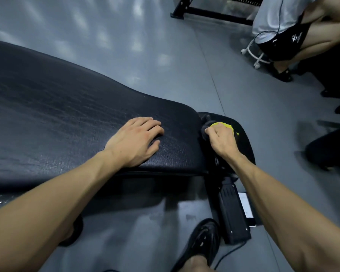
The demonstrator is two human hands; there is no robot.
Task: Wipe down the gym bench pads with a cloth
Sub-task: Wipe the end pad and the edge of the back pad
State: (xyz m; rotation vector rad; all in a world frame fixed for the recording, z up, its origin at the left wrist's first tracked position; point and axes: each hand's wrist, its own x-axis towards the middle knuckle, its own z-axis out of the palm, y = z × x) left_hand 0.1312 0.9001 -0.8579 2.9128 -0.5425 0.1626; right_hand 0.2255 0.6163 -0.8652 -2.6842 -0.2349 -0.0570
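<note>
A long black textured bench pad [63, 118] stretches from the left edge to the middle of the head view. My left hand [135, 140] lies flat on its right end, palm down, fingers spread, holding nothing. Just past that end sits a smaller black seat pad [243, 140]. My right hand [222, 137] is closed on a yellow-green cloth [223, 125], pressing it into the gap between the two pads, by a dark round part of the frame. Most of the cloth is hidden under my fingers.
The bench's black base foot [234, 211] runs along the grey floor below my right arm, with a white flat object [246, 207] beside it. My black shoe [200, 244] is near it. Another person [294, 22] sits on a white wheeled stool [253, 54] at the top right. A black rack base [210, 12] lies beyond.
</note>
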